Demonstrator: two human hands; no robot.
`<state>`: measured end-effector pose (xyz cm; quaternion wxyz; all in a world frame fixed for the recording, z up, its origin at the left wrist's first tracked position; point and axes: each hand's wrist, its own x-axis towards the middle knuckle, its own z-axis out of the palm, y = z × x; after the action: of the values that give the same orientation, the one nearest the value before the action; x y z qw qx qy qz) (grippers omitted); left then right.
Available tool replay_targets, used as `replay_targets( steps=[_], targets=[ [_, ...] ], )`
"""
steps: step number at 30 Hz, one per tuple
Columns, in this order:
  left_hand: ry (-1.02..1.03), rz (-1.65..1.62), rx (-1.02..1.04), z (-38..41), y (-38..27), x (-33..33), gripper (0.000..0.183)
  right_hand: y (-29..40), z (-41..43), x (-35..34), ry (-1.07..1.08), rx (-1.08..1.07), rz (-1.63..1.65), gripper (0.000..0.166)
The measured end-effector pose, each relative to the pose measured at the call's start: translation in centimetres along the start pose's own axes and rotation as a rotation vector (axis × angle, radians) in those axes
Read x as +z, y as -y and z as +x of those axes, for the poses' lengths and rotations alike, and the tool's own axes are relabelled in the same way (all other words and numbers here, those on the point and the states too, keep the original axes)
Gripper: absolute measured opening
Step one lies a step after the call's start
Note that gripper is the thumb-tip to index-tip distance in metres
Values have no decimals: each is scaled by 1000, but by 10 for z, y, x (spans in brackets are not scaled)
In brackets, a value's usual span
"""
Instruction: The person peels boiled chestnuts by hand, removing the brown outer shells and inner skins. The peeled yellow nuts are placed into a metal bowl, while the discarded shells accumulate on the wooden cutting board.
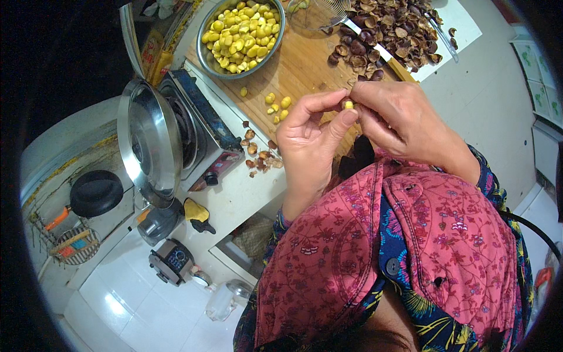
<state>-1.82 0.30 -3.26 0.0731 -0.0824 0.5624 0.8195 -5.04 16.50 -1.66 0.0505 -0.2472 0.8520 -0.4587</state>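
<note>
Between the fingertips of both hands is a chestnut (348,104), its yellow flesh showing. My left hand (314,127) pinches it with thumb and index finger. My right hand (398,116) meets it from the other side, its fingers bent and partly hidden. Below the hands lies a wooden cutting board (303,61) with several loose peeled chestnuts (285,102) on it. A steel bowl (199,48) full of peeled yellow chestnuts (242,35) stands on the board's far left part. Brown chestnut shells (400,33) are heaped at the upper right.
A wire skimmer (352,26) with a yellow handle end lies by the shells, near clear-handled tweezers (449,46). Left of the board, a steel wok (151,141) leans over a gas stove (211,149). Shell scraps (261,158) litter the white counter (228,211). A rice cooker (171,262) stands farther down.
</note>
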Motion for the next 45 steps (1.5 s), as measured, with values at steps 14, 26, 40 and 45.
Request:
replay_targets(
  steps=[14,26,40,45],
  targets=[
    [-5,-433,-192,-4,12,4,23,2,-6,20,-201,368,335,15],
    [71,-845,-317,5,21,-3,29,-8,-15,16,-191,675,1242,19],
    [-44,-171,-101,1,16,7,36,-34,-30,-6,-57,68,52,16],
    [-38,-87,-75,-2,15,8,31,-23,-11,2,-179,28,217,19]
  ],
)
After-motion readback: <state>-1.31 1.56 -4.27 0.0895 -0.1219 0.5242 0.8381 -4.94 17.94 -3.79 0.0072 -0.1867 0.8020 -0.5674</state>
